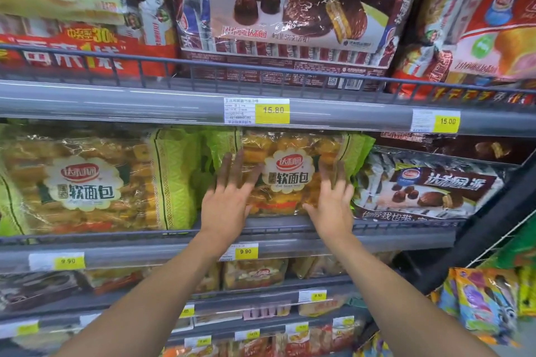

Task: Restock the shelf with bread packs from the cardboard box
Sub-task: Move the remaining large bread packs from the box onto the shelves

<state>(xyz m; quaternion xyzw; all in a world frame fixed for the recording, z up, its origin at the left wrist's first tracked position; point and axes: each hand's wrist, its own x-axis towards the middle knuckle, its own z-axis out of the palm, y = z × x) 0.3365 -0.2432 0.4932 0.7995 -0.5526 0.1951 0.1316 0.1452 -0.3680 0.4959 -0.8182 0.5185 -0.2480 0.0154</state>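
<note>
Bread pack (290,174) stands upright at the front edge of the middle shelf (406,230), label toward me, just behind the low rail. Left hand (229,200) lies flat on the pack's left part, fingers straight and spread. Right hand (333,197) does likewise on its right part. Neither hand curls round anything: both press on the front film, no pinch.

Second bread pack (87,185) of the same kind sits toward the shelf's left end, just beside the first. Chocolate pie pack (429,188) leans at the shelf's right end, touching or very nearly touching the pack under my hands; cannot tell which. Price tag (245,251) reading 9.90 sits on the front edge below my left wrist.

Progress, my judgement: this pack is placed and only needs seating back and squaring. Two packs of this kind face the front; whether more stand behind them I cannot see. Cardboard box is out of view, so the count left is unknown. Next, as I read it: let go and go to the box for another pack, if any remain.
</note>
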